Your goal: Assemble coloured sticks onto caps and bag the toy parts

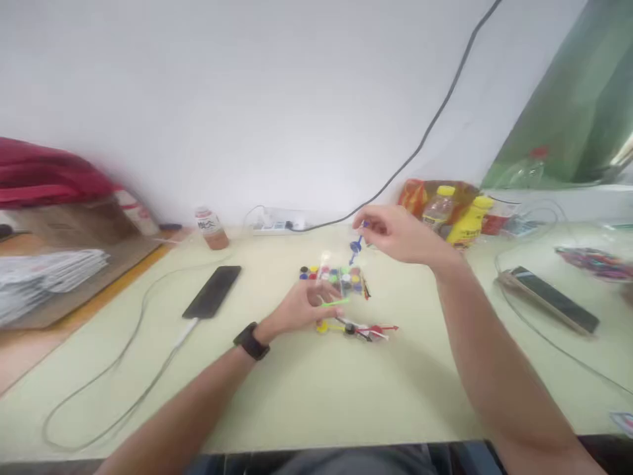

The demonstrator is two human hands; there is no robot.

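Note:
My right hand (388, 232) is raised above the table, its fingers pinched on one end of a blue arrow spinner (355, 247), a thin pointer with a round disc in its middle. My left hand (304, 305), with a black watch on the wrist, is lower, fingers curled around a thin green pointer (336, 303). Just behind the left fingers sits a clear case (345, 282) with several coloured round pieces, partly hidden by that hand. In front of it, yellow, black, white and red arrow spinners (350, 329) lie in a row on the table. Motion blurs the small parts.
On the left are a phone (212, 292) on a cable, a drink bottle (211, 228) and stacked papers (54, 277). Yellow-capped bottles (467, 221) stand behind my right arm. Another phone (554, 298) lies at right. A power strip (277, 224) sits against the wall.

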